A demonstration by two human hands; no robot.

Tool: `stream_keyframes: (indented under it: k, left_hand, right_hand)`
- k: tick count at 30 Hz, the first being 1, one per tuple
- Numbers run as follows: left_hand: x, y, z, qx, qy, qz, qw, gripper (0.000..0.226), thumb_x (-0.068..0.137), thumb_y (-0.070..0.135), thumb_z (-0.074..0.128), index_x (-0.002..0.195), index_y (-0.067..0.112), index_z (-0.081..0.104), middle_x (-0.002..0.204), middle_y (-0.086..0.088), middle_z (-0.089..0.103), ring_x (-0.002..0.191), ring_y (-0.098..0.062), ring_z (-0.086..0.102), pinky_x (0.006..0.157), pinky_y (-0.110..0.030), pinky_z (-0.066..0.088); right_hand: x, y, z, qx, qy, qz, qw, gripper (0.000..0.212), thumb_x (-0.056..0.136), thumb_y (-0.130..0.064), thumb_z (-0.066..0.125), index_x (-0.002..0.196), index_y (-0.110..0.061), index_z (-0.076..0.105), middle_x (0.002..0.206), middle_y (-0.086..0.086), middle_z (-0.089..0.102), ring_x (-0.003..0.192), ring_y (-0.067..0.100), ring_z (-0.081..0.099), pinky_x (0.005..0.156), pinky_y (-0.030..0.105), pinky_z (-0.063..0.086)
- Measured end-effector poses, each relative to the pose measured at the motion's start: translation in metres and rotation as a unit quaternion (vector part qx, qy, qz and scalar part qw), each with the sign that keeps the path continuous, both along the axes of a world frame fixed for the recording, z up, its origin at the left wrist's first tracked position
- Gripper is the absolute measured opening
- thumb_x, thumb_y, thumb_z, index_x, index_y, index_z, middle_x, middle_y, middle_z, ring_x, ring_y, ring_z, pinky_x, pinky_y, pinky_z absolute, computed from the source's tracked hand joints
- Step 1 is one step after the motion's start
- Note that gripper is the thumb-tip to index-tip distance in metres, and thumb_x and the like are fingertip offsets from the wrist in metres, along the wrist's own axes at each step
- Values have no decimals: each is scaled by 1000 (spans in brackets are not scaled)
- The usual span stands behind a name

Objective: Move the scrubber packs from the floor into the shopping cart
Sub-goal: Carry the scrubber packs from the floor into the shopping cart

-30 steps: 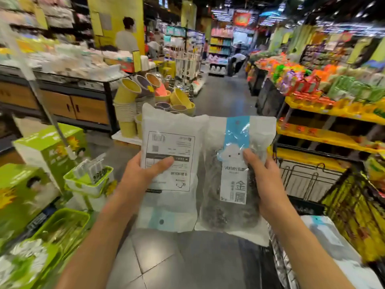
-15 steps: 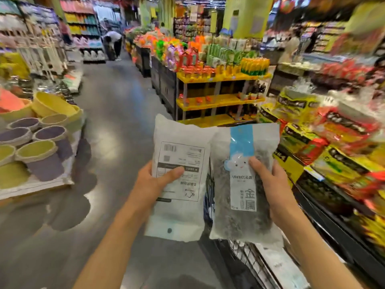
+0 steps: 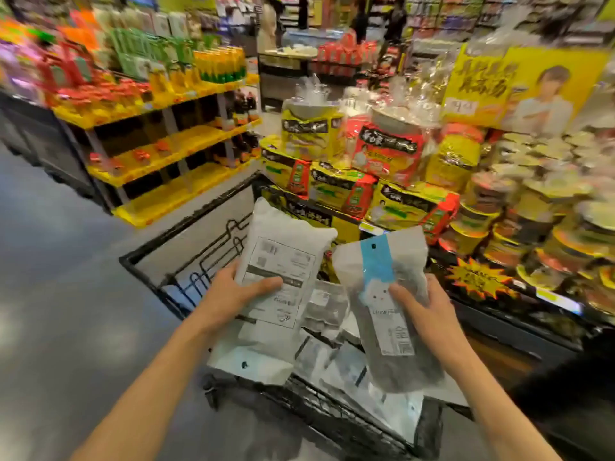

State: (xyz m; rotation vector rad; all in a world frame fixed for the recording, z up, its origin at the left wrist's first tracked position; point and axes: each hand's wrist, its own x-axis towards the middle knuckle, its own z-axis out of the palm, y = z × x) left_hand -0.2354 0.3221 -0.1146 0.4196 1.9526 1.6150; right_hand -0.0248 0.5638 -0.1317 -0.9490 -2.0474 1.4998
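Observation:
My left hand (image 3: 233, 294) grips a scrubber pack (image 3: 283, 254) with its white printed back facing me. My right hand (image 3: 422, 311) grips a second scrubber pack (image 3: 392, 361), clear with dark scrubbers inside and a blue label strip. Both packs hang above the black wire shopping cart (image 3: 186, 241), which stands open below and ahead of my hands. Several more packs (image 3: 336, 364) lie inside the cart's basket, partly hidden by the two I hold.
Stacked yellow and red noodle packs (image 3: 352, 181) and bowl noodles (image 3: 549, 211) crowd the display right behind and right of the cart. Yellow shelves (image 3: 166, 181) stand at the left back. Grey aisle floor (image 3: 50, 294) lies to the left. People stand far back.
My view has swung right and down, from the aisle to the cart. Both hands have carried the packs over the cart's basket, and the packs now tilt apart.

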Motion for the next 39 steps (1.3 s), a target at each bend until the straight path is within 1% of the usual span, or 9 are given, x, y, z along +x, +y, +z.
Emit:
stream_keyframes:
  k: [3, 11, 15, 18, 22, 28, 31, 34, 39]
  left_hand:
    - [-32, 46, -18, -13, -18, -88, 996, 45, 75, 28, 88, 115, 22, 70, 99, 5, 81, 90, -18, 78, 75, -36, 63]
    - [-102, 139, -76, -66, -37, -298, 952, 50, 78, 30, 89, 123, 29, 68, 110, 4, 79, 97, -19, 77, 79, -38, 62]
    - [-128, 170, -121, -110, -36, -365, 924, 46, 74, 21, 90, 115, 27, 69, 106, 8, 79, 98, -15, 75, 72, -23, 60]
    - [-149, 186, -165, -178, 9, -458, 871, 58, 72, 31, 91, 124, 35, 65, 112, 17, 75, 102, -2, 70, 76, -17, 56]
    - [-184, 198, -248, -283, 64, -545, 787, 111, 54, 66, 92, 150, 35, 44, 148, 20, 49, 137, -6, 48, 110, -36, 48]
    - [-184, 210, -330, -344, 133, -663, 652, 66, 65, 44, 94, 121, 34, 63, 120, 14, 68, 112, -8, 64, 95, -25, 52]
    - [-179, 209, -356, -357, 127, -685, 622, 54, 65, 40, 94, 110, 40, 64, 107, 20, 70, 99, 0, 67, 84, -24, 57]
    - [-171, 205, -373, -362, 149, -676, 625, 52, 67, 42, 92, 107, 46, 57, 106, 23, 65, 96, -1, 64, 77, -28, 59]
    - [-162, 191, -365, -306, 264, -631, 662, 70, 80, 38, 84, 140, 31, 49, 130, 13, 58, 118, -9, 55, 98, -28, 46]
  right_hand:
    - [-2, 17, -7, 20, -53, -30, 998, 31, 90, -53, 69, 112, -34, 58, 109, -11, 71, 95, 2, 68, 84, 38, 57]
    - [-37, 50, -55, 72, -261, -57, 961, 38, 92, -58, 62, 106, -25, 49, 95, -4, 70, 85, 20, 67, 80, 47, 55]
    - [-50, 68, -110, 96, -385, 11, 918, 67, 93, -68, 54, 139, -20, 43, 115, 1, 69, 101, 27, 66, 72, 40, 48]
    - [-53, 83, -163, 98, -434, 84, 892, 66, 93, -68, 53, 138, -20, 42, 116, 6, 69, 104, 30, 65, 76, 40, 50]
    - [-61, 95, -237, 139, -489, 180, 842, 74, 83, -85, 41, 126, -26, 50, 109, 8, 71, 102, 34, 66, 79, 42, 53]
    - [-74, 85, -307, 207, -467, 225, 830, 98, 66, -102, 13, 124, -33, 53, 116, 6, 70, 104, 32, 66, 71, 36, 47]
    - [-73, 75, -324, 272, -436, 224, 828, 73, 83, -88, 38, 109, -24, 62, 104, 5, 73, 93, 31, 68, 65, 34, 41]
    - [-70, 67, -331, 299, -429, 196, 829, 69, 86, -82, 45, 119, -24, 63, 102, 4, 73, 90, 31, 68, 64, 33, 41]
    - [-60, 61, -319, 288, -496, 142, 807, 80, 81, -80, 26, 130, -28, 61, 115, 3, 67, 106, 29, 63, 81, 38, 46]
